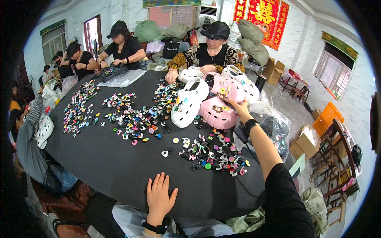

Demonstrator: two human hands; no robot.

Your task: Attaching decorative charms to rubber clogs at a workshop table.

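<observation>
My left hand (160, 199) lies flat on the black tabletop (107, 174) near its front edge, fingers stretched out. My right hand (241, 111) reaches across to the pile of clogs, its fingers on the side of a pink clog (214, 116) with a brown bear charm. Another pink clog (233, 88) with charms rests on top of it. To their left leans a white clog (186, 106) with charms. Behind on the right is a further white clog (249, 90). Small colourful shoe charms (212, 154) lie heaped in front of the clogs.
More charm heaps (137, 119) spread over the table's middle and left. A person (210, 51) across the table handles a white clog; another (121, 47) works with a dark clog. Clear plastic bags (274, 123) stand at right, beyond them a cardboard box (304, 141).
</observation>
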